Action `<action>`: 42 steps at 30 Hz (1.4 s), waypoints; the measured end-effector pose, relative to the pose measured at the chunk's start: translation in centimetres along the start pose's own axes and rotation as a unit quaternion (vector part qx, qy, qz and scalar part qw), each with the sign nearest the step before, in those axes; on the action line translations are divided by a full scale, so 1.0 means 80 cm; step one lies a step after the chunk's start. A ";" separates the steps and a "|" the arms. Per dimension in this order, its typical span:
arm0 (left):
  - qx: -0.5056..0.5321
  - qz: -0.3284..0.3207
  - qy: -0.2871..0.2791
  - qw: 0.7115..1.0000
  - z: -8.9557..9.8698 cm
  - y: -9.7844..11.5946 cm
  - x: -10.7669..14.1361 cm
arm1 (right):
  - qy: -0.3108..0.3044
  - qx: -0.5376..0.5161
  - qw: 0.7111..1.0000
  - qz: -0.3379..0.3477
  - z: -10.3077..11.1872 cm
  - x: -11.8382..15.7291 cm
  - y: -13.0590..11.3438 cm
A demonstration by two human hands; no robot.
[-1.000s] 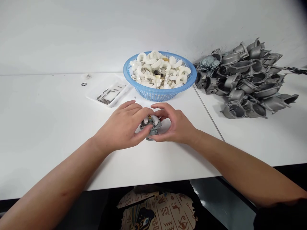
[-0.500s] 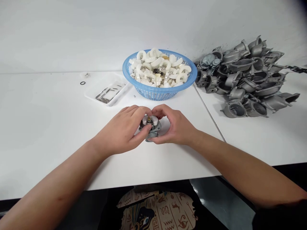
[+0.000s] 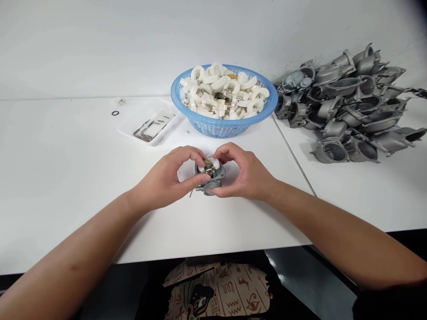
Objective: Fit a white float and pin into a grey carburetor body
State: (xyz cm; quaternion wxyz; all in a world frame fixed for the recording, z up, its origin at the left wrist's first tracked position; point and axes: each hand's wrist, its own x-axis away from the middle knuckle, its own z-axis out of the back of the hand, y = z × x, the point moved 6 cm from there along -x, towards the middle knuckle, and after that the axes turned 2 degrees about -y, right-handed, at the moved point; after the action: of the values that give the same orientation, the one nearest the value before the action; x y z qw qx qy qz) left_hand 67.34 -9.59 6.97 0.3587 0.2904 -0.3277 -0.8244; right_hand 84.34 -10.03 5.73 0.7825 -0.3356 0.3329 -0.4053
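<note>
A grey metal carburetor (image 3: pixel 217 174) stands on the table between my hands, its opened side facing up. Inside it are a white plastic float (image 3: pixel 216 164) and a brass part (image 3: pixel 208 162). My right hand (image 3: pixel 248 173) curls around its right side, thumb low at the round opening, fingertips at the far rim. Over the left side, my left hand (image 3: pixel 170 175) has its thumb near the front and its fingertips by the float. Those fingertips partly cover the float. A thin metal rod (image 3: pixel 191 194) sticks out at the lower left of the carburetor.
Behind the hands is a blue basket (image 3: pixel 224 129) heaped with white floats (image 3: pixel 218 83). A pile of grey carburetor bodies (image 3: pixel 353 106) lies to the right. A white tray (image 3: pixel 167 130) holds metal pins (image 3: pixel 145 132), and a black ring (image 3: pixel 115 113) lies left of it.
My left thumb and fingers have spread a little and shifted left, showing more of the carburetor's inside. The carburetor has turned slightly, and the thin rod now shows at its left.
</note>
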 end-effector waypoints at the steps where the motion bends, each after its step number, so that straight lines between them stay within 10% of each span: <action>1: 0.022 -0.001 0.009 1.000 0.000 -0.002 0.000 | 0.001 -0.001 1.000 0.000 0.000 0.000 0.000; 22: 0.239 0.088 0.040 0.966 -0.002 -0.040 0.000 | 0.000 -0.069 0.997 -0.035 -0.003 -0.003 0.012; 42: 0.146 0.044 0.017 0.988 -0.012 -0.030 0.002 | -0.035 -0.050 0.998 -0.011 -0.005 -0.005 0.012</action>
State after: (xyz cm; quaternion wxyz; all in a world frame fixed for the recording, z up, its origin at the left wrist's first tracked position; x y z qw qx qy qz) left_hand 66.98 -8.74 4.60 0.3541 0.3390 -0.4513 -0.7456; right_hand 84.23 -9.36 4.83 0.7715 -0.3921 0.3213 -0.3845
